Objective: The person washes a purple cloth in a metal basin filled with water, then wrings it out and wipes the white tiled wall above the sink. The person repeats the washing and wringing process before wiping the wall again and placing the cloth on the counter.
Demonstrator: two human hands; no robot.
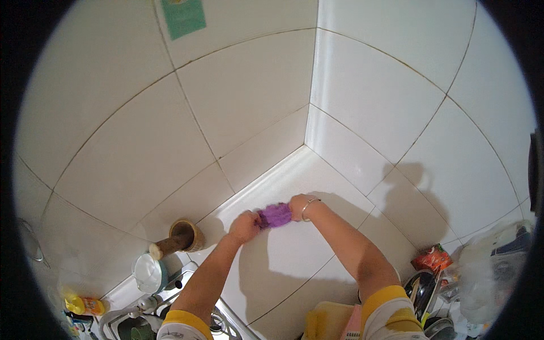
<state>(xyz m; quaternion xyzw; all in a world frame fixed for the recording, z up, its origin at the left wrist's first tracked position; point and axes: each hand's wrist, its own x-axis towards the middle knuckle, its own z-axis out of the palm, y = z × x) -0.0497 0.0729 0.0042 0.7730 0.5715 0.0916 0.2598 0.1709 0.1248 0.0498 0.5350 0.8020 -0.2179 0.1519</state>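
Note:
A purple cloth (276, 215) is stretched between my two hands above the white tiled countertop (293, 259), near the corner of the walls. My left hand (245, 227) grips its left end. The right end is bunched in my right hand (301, 207), which has a silver-coloured bangle at the wrist. The cloth looks slightly blurred. Whether it touches the counter, I cannot tell.
Left stand a mortar (197, 238) with a thick pestle (172, 245), a light-blue container (149, 273), a faucet (123, 313) over a sink, and a yellow bottle (85, 305). A yellow cloth (315, 324), red packet (431, 257) and plastic bags (488, 272) lie to the right.

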